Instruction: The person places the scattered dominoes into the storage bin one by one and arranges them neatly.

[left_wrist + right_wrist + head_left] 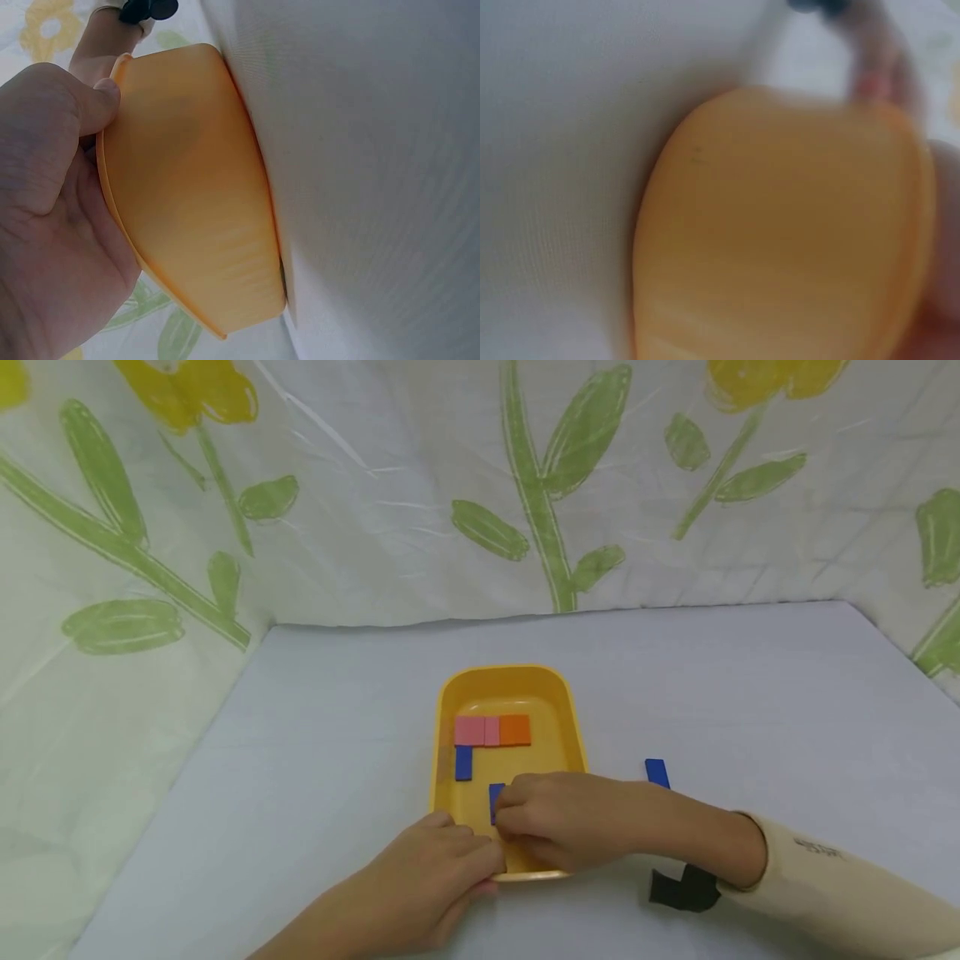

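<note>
A yellow tray [510,673] with raised sides stands on the table. My left hand [431,881] grips its near-left rim, and the left wrist view shows the thumb [105,97] over the edge. Inside the tray, my right hand [566,818] has its fingers curled at a small blue block [496,795], whose right side they hide. Pink blocks [470,731] and orange blocks [514,730] lie in a row farther up the tray. Another blue block [463,763] sits just below the row's left end. In the blurred right wrist view, the tray wall [780,217] hides the fingers' work.
Right of the tray, a loose blue block [657,772] lies on the pale table [337,710], partly behind my right forearm. A dark piece [682,891] shows beneath the right sleeve. A flower-printed sheet [375,527] hangs behind the table's far edge.
</note>
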Available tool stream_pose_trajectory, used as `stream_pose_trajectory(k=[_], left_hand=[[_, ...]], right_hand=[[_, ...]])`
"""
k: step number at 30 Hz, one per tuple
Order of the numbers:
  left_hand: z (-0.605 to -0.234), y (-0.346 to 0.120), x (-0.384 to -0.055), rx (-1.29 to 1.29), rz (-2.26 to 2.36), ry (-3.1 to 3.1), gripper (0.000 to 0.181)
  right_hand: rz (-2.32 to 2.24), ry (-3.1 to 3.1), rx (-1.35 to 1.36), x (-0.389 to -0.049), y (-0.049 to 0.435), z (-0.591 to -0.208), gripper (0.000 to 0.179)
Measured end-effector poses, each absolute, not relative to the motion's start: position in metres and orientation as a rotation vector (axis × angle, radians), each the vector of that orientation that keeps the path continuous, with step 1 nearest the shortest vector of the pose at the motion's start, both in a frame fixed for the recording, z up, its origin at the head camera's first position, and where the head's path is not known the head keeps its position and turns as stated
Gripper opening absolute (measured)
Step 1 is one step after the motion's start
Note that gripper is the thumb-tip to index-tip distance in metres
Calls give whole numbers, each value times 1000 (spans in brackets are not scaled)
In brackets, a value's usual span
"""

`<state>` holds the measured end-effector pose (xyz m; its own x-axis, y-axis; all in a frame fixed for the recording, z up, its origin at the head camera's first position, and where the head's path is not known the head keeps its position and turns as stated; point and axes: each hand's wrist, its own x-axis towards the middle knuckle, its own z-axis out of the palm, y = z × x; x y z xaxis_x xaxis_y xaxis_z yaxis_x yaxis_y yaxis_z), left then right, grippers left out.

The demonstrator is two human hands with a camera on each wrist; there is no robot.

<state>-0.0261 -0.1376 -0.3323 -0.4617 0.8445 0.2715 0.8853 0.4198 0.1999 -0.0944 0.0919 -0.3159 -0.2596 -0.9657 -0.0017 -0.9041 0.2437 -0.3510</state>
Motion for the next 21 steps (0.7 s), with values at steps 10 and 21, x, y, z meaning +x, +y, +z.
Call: stream_pose_trajectory(k=[10,21], left_hand=[[-332,-138,-27,-1540,-466,-2583,14],[-331,-137,-26,-1547,-480,-2562,14]], right_hand=[[-345,2344,-1748,-99,86,-320,12],[-203,2434,-1766,-105,81,-326,17]])
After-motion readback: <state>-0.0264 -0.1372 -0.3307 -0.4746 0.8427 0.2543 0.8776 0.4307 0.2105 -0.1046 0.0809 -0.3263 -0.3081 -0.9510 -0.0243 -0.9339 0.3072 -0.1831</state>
